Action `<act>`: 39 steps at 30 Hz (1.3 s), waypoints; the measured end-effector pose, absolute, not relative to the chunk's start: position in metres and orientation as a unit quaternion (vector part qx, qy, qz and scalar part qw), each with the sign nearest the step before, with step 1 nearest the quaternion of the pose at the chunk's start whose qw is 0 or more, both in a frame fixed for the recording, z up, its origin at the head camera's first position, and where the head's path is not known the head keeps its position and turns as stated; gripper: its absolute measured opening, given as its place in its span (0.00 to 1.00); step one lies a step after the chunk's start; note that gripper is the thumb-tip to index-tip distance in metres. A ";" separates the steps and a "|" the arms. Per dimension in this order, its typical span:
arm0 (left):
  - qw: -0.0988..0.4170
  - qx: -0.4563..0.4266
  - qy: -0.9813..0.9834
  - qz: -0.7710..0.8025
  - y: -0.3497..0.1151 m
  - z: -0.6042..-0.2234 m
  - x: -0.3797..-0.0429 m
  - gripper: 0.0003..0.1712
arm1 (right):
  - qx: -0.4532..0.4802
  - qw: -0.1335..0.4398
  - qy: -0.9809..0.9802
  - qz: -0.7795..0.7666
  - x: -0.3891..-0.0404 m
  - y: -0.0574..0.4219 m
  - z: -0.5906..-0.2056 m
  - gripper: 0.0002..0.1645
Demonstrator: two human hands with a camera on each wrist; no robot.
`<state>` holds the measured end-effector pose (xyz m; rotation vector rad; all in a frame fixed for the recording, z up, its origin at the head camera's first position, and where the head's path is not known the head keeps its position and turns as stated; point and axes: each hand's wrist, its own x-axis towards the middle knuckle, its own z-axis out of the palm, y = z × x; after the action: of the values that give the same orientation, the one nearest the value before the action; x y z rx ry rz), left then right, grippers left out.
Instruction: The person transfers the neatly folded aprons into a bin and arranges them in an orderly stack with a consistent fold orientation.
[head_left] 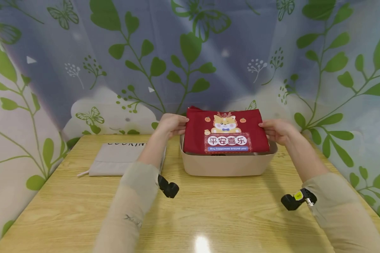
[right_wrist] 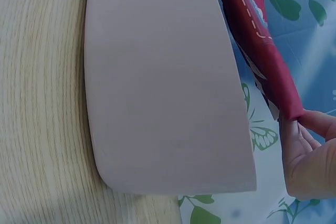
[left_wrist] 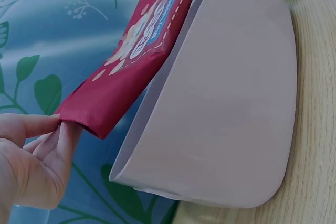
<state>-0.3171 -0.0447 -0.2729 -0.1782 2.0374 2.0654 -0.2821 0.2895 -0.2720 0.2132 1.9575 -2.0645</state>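
Note:
Both hands hold a folded red apron (head_left: 196,135) by its two sides, tilted toward the head camera over a beige box (head_left: 228,165). It has a cartoon dog, Chinese characters and a blue strip of English words. My left hand (head_left: 172,125) pinches the left edge between thumb and fingers; the left wrist view shows this grip (left_wrist: 39,150) at the apron's corner. On the other side, my right hand (head_left: 278,130) pinches the right edge, fingers beneath and thumb on top. In the head view the apron's lower edge overlaps the box's opening, hiding most of the inside.
Left of the box, a folded light grey cloth (head_left: 111,160) with black lettering and a pale strap lies on the wooden table (head_left: 190,211), partly behind the left forearm. A leaf-patterned curtain (head_left: 240,63) hangs right behind the table.

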 end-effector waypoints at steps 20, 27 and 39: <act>0.079 -0.034 0.741 0.666 -0.029 -0.282 -0.323 0.12 | 0.085 0.112 0.719 -0.681 -0.292 0.298 -0.284 0.26; 0.057 -0.026 0.769 0.636 -0.035 -0.276 -0.317 0.15 | 0.026 0.081 0.753 -0.653 -0.291 0.309 -0.288 0.33; -0.031 0.040 0.911 0.409 -0.050 -0.282 -0.308 0.13 | -0.010 -0.016 0.846 -0.533 -0.276 0.289 -0.294 0.25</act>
<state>-0.3084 -0.0501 -0.2823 0.1280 2.9199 1.3094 -0.2761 0.2891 -0.2943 -0.0306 2.6843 -1.6913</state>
